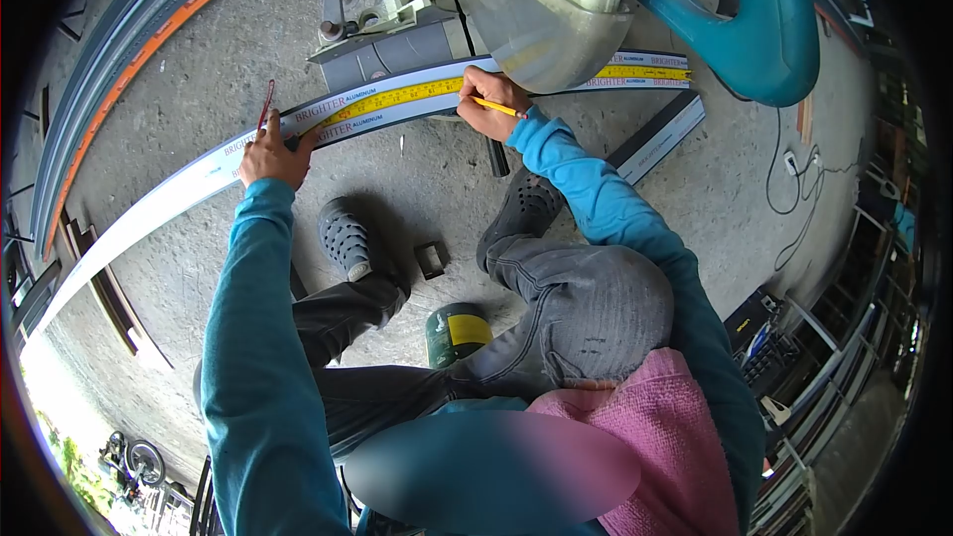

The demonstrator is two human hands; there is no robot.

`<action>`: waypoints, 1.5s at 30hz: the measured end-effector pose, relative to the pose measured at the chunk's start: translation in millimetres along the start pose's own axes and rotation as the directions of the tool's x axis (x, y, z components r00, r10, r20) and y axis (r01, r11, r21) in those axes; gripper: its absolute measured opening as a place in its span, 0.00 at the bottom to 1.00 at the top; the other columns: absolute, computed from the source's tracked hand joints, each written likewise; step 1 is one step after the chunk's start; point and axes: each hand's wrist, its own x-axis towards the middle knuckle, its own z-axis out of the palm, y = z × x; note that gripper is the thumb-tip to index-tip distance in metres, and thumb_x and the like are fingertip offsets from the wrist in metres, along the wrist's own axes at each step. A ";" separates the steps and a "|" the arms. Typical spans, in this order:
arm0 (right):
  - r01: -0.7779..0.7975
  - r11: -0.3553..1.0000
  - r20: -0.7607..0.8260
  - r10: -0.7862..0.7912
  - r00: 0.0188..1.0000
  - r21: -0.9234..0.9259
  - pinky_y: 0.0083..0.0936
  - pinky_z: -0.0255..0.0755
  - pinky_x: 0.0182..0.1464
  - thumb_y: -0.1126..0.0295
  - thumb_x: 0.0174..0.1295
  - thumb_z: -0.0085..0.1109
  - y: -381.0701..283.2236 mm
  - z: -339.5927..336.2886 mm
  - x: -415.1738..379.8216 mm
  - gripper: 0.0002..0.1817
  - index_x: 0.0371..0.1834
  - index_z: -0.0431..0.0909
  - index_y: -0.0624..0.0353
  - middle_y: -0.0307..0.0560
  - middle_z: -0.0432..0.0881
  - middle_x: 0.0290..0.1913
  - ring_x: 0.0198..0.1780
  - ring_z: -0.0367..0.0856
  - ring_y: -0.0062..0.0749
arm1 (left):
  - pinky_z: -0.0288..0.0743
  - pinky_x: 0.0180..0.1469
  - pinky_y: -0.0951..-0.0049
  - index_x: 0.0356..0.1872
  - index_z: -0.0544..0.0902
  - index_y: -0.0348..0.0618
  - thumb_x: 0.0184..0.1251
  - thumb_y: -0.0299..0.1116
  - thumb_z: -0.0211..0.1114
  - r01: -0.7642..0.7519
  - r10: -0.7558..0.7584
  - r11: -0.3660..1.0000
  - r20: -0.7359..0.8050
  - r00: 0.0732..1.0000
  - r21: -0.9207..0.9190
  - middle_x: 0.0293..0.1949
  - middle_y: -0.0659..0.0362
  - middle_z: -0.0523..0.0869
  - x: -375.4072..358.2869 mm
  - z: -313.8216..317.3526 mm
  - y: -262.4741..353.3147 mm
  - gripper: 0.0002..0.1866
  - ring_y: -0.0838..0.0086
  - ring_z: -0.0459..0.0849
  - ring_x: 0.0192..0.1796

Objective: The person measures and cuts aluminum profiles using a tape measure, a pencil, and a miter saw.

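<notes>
A long aluminum profile (149, 206), wrapped in white film printed "BRIGHTER ALUMINUM", crosses in front of me and rests on the base of a miter saw (372, 58). The yellow blade of a tape measure (417, 91) is stretched along it to the profile's right end. My left hand (275, 155) is closed around the tape measure's case, which it mostly hides; a red strap (269, 99) sticks out beyond the fingers. Between the fingers of my right hand (489, 101) is a yellow pencil (501, 108), held beside the blade near the saw's clear guard (516, 35). The pencil's tip is hidden.
The saw's teal handle (794, 30) hangs at upper right. A short profile piece (657, 139) lies below the long one. Orange and grey lengths (114, 79) curve along the left. A green can (447, 335) and small square tube piece (431, 260) sit by my feet.
</notes>
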 end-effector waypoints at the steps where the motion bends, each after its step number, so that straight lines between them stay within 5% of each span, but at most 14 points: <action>1: 0.002 1.000 -0.001 -0.002 1.000 0.000 0.34 0.70 0.27 0.74 0.46 0.61 0.6 0.3 0.5 0.08 0.23 0.70 0.60 0.51 0.73 0.24 0.26 0.75 0.39 | 0.78 0.51 0.60 0.67 0.66 0.47 0.57 0.67 0.58 0.000 -0.001 1.000 0.006 1.000 0.008 0.50 0.51 0.83 -0.1 -0.3 0.3 0.43 0.57 0.83 0.50; 6: 0.055 0.991 -0.031 -0.052 0.998 0.126 0.33 0.70 0.29 0.74 0.48 0.60 3.9 -5.1 -1.1 0.06 0.27 0.72 0.58 0.50 0.76 0.26 0.27 0.76 0.39 | 0.76 0.54 0.61 0.67 0.66 0.46 0.55 0.69 0.57 0.006 -0.006 1.000 0.020 1.000 -0.018 0.52 0.48 0.82 0.1 -1.0 0.2 0.46 0.56 0.83 0.52; 10: 0.086 0.995 -0.347 -0.061 0.936 0.059 0.34 0.73 0.37 0.72 0.54 0.59 -5.2 -48.7 -12.7 0.06 0.36 0.77 0.56 0.52 0.80 0.32 0.32 0.79 0.45 | 0.76 0.55 0.61 0.68 0.65 0.46 0.55 0.70 0.57 0.028 -0.027 0.999 0.041 0.999 -0.015 0.52 0.48 0.82 -1.5 -4.6 2.1 0.47 0.56 0.83 0.52; 16: 0.084 0.896 -0.155 -0.167 0.974 -0.437 0.40 0.72 0.45 0.71 0.53 0.59 0.4 -114.8 -32.2 0.11 0.40 0.77 0.58 0.55 0.80 0.39 0.40 0.78 0.51 | 0.74 0.57 0.60 0.70 0.60 0.43 0.55 0.70 0.57 0.025 -0.026 1.000 0.101 0.995 0.016 0.54 0.48 0.80 -0.3 -11.7 3.8 0.50 0.58 0.79 0.57; 19: -0.033 0.947 -0.140 -0.012 0.990 -0.319 0.35 0.73 0.48 0.75 0.56 0.56 57.3 -116.8 -37.4 0.15 0.48 0.75 0.58 0.55 0.80 0.45 0.45 0.79 0.47 | 0.78 0.48 0.59 0.56 0.74 0.37 0.55 0.58 0.67 -0.102 0.205 0.894 0.194 0.959 -0.437 0.43 0.46 0.85 -19.1 -40.8 13.1 0.37 0.53 0.85 0.44; 21: 0.054 0.873 0.021 -0.050 0.999 -0.484 0.31 0.72 0.52 0.71 0.64 0.52 109.4 -120.7 -30.8 0.15 0.54 0.73 0.61 0.56 0.80 0.49 0.50 0.78 0.42 | 0.79 0.38 0.61 0.48 0.79 0.43 0.55 0.54 0.68 -0.299 0.397 0.861 0.177 0.900 -0.411 0.33 0.52 0.87 -21.7 -11.8 26.2 0.28 0.60 0.85 0.34; 24: 0.033 0.961 0.085 -0.010 0.996 -0.275 0.36 0.69 0.56 0.70 0.68 0.48 164.1 -134.8 -17.8 0.18 0.58 0.69 0.66 0.63 0.77 0.53 0.56 0.76 0.52 | 0.77 0.45 0.56 0.56 0.73 0.46 0.38 0.68 0.70 -0.469 0.451 0.795 -0.143 0.881 -0.385 0.41 0.48 0.84 -73.1 -1.4 83.3 0.46 0.52 0.83 0.43; 26: 0.219 0.896 0.133 -0.181 0.975 -0.387 0.38 0.68 0.54 0.71 0.68 0.46 120.4 -139.3 -18.4 0.18 0.61 0.68 0.61 0.63 0.76 0.54 0.57 0.75 0.53 | 0.79 0.41 0.61 0.60 0.67 0.37 0.39 0.71 0.68 -0.393 0.509 0.794 0.155 0.847 -0.464 0.33 0.49 0.86 -99.9 -4.3 121.0 0.53 0.55 0.85 0.39; 28: -0.077 0.917 0.227 0.178 0.958 -0.392 0.37 0.67 0.56 0.72 0.64 0.51 120.1 -133.9 -12.6 0.24 0.64 0.64 0.60 0.63 0.74 0.57 0.59 0.72 0.54 | 0.78 0.41 0.61 0.60 0.66 0.31 0.42 0.71 0.67 -0.252 0.451 0.836 0.349 0.821 -0.487 0.32 0.47 0.85 -123.8 -2.4 136.8 0.55 0.55 0.85 0.39; 33: 0.084 0.856 0.167 0.003 0.986 -0.510 0.36 0.64 0.61 0.72 0.53 0.63 54.8 -122.7 -22.6 0.33 0.65 0.62 0.61 0.62 0.69 0.62 0.63 0.68 0.55 | 0.76 0.48 0.59 0.51 0.75 0.32 0.44 0.72 0.65 -0.183 0.456 0.805 0.392 0.799 -0.564 0.37 0.46 0.85 -136.8 36.3 126.0 0.49 0.52 0.83 0.44; 36: 0.102 0.821 0.014 -0.114 0.993 -0.561 0.47 0.71 0.46 0.67 0.56 0.61 74.7 -110.2 -15.5 0.26 0.59 0.69 0.56 0.62 0.78 0.45 0.44 0.75 0.61 | 0.78 0.46 0.63 0.49 0.76 0.36 0.41 0.71 0.67 -0.161 0.424 0.864 0.518 0.743 -0.477 0.37 0.49 0.86 -122.5 31.8 123.2 0.46 0.56 0.85 0.43; 39: 0.028 0.773 0.032 -0.011 0.999 -0.633 0.46 0.69 0.54 0.67 0.55 0.58 63.6 -111.1 -2.1 0.24 0.57 0.69 0.54 0.57 0.76 0.53 0.53 0.72 0.57 | 0.75 0.52 0.61 0.51 0.77 0.42 0.43 0.70 0.66 -0.185 0.323 0.920 0.401 0.857 -0.345 0.49 0.50 0.83 -105.1 71.5 125.9 0.43 0.54 0.79 0.54; 42: 0.046 0.750 0.003 -0.058 0.998 -0.660 0.40 0.65 0.62 0.72 0.49 0.62 59.9 -110.5 6.8 0.26 0.55 0.70 0.54 0.53 0.72 0.62 0.59 0.70 0.52 | 0.72 0.56 0.56 0.53 0.73 0.43 0.47 0.62 0.68 -0.630 0.670 0.741 0.326 0.667 -0.234 0.57 0.48 0.74 -86.3 93.6 112.3 0.39 0.52 0.75 0.58; 45: 0.005 0.727 0.017 0.009 1.000 -0.687 0.38 0.65 0.63 0.73 0.49 0.62 64.6 -112.5 8.7 0.26 0.55 0.70 0.54 0.52 0.73 0.61 0.60 0.70 0.50 | 0.68 0.59 0.53 0.55 0.72 0.45 0.48 0.57 0.70 -0.438 0.493 0.851 0.159 0.855 -0.289 0.55 0.49 0.72 -81.3 46.5 101.4 0.37 0.52 0.72 0.59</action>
